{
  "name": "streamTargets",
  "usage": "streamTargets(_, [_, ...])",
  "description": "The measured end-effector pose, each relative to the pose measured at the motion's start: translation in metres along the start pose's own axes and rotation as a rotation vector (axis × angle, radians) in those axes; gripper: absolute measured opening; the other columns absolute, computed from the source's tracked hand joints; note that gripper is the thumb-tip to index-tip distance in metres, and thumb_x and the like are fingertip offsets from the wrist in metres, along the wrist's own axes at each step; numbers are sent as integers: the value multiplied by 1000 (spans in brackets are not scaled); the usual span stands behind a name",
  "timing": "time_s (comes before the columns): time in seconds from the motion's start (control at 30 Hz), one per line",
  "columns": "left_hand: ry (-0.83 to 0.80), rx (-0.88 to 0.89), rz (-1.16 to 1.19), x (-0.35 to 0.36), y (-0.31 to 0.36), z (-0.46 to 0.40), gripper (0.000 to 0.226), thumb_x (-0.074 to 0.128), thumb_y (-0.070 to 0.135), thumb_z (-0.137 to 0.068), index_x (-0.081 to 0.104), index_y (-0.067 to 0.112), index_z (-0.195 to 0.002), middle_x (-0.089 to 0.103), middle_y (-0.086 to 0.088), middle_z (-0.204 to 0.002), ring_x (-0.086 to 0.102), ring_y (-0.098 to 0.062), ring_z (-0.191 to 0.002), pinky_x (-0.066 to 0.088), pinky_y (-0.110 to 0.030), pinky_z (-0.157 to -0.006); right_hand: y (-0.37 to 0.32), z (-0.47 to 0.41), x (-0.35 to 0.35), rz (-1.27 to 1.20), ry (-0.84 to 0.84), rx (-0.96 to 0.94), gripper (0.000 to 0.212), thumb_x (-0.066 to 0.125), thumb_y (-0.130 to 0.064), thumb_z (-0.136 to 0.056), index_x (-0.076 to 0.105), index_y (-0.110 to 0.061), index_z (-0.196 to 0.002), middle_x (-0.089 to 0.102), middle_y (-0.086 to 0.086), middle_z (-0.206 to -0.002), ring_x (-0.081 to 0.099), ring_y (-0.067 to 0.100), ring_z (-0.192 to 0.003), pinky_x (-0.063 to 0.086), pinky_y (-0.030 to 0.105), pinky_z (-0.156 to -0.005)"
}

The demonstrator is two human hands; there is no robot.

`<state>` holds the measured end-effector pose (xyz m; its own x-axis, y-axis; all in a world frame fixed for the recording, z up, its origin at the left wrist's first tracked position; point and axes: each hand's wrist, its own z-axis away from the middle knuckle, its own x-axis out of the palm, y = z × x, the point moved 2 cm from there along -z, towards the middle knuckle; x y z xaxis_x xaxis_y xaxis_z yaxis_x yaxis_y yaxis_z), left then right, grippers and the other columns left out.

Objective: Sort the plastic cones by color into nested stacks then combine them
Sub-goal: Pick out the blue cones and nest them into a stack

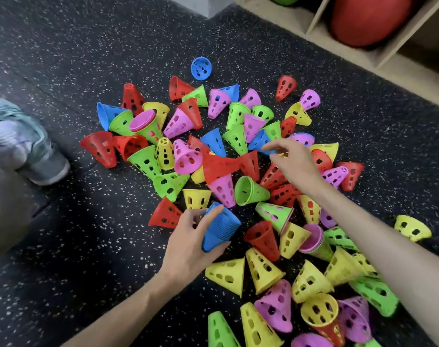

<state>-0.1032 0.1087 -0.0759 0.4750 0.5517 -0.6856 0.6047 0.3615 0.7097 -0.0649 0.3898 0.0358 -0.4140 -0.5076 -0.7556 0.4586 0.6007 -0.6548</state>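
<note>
A loose pile of perforated plastic cones in red, yellow, green, pink and blue lies on the dark speckled floor [88, 246]. My left hand [190, 244] grips a nested stack of blue cones [219, 227] near the pile's front edge. My right hand [293, 161] reaches over the middle of the pile, fingers loosely extended, fingertips by a blue cone [259, 142]. It holds nothing. Another blue cone [214, 141] stands just left of it. A lone blue cone [201, 68] lies beyond the pile. A red cone [223, 166] looks motion-blurred.
Another person's shoe and trouser leg [38, 156] stand at the left. A wooden shelf unit [351, 43] with a large red ball [368, 18] runs along the back right. Yellow, pink and green cones crowd the lower right.
</note>
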Motion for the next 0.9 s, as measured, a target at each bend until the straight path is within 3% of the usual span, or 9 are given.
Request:
streamTargets(0.1, [57,55,-59,8,0,-3,87,80,50,-75,35,46,-150,41,0,-125,53,-22,-109,57,-36,-82,13,-29,2,121,-47,-12,39,59,0,-89,74,-27,-113,57,-6,-104,53,18,-102,35,31,-84])
streamTargets(0.23, [72,87,-84,12,1,-6,89,87,45,-72,40,43,-148,41,0,-123,45,-17,-109,52,-33,-84,32,-58,17,335,-179,-26,50,64,-2,-87,68,-31,-128,58,5,-132,48,31,-128,34,45,-110])
streamTargets(0.3, [72,86,-83,13,-1,-6,88,87,44,-72,41,42,-147,41,1,-124,45,-17,-109,51,-32,-84,39,-63,25,394,-229,29,56,64,-4,-89,62,-33,-136,51,8,-139,43,35,-130,33,43,-110])
streamTargets(0.37, [72,93,-90,14,-3,-6,88,87,44,-71,42,41,-147,43,0,-124,45,-16,-109,50,-32,-85,42,-65,29,437,-226,67,57,63,-4,-92,58,-33,-141,49,9,-133,43,35,-124,37,42,-105])
streamTargets(0.47, [81,99,-99,15,-4,-6,87,88,44,-71,44,40,-146,45,-2,-124,44,-16,-108,50,-33,-85,36,-65,27,523,-134,23,45,64,-4,-92,63,-28,-130,55,9,-117,48,35,-115,43,44,-93])
streamTargets(0.6, [78,101,-91,14,-3,-7,86,88,43,-72,45,38,-146,46,-2,-123,44,-16,-105,51,-34,-83,27,-58,18,524,2,-15,14,70,-11,-92,72,-21,-102,45,-2,-99,49,26,-108,33,36,-76])
streamTargets(0.77, [73,91,-100,13,-2,-7,84,85,46,-74,44,39,-148,47,-2,-123,46,-18,-105,53,-35,-83,6,-47,-4,370,97,-14,6,73,-17,-91,72,-20,-96,42,-4,-102,41,15,-107,34,33,-79])
streamTargets(0.9, [38,75,-74,10,3,-5,84,84,45,-77,41,42,-150,45,1,-121,45,-18,-105,54,-38,-84,-22,-23,-23,174,146,-36,9,70,-17,-91,69,-25,-93,49,-10,-98,48,13,-104,35,31,-84])
